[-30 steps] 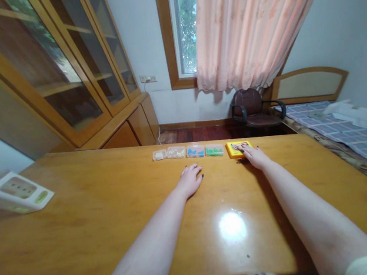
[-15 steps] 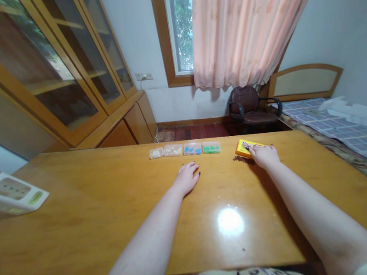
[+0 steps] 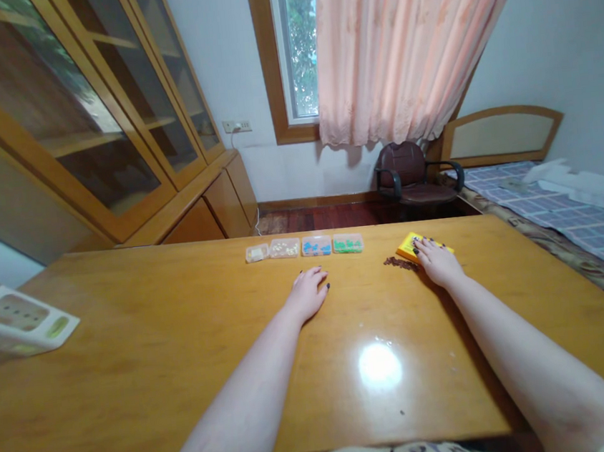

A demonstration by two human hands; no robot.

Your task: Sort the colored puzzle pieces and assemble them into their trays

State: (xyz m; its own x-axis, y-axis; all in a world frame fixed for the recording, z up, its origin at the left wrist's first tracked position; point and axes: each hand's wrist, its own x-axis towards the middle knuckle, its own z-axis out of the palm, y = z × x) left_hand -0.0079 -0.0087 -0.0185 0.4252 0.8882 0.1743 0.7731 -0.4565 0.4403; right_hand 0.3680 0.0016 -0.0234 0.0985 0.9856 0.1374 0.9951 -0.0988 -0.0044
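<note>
Yellow packet (image 3: 408,248) lies near the far edge of the tabletop (image 3: 134,373), right of centre, turned at a slant, with the right hand (image 3: 436,262) resting on it. The fingers (image 3: 423,246) are slightly spread across its near part, flat on top and not pinching it. Just left of them, a small scatter of dark brown bits (image 3: 400,263) lies on the wood, next to the packet. The left hand (image 3: 308,294) rests palm down on the bare tabletop, its fingers loosely together and holding nothing. Beyond it, along the far edge, four clear plastic trays (image 3: 315,245) sit side by side, holding white, cream, blue and green pieces. A white carton (image 3: 20,320) shows at the left edge. Past the table stand a dark office chair (image 3: 408,179) and a bed (image 3: 565,220)
</note>
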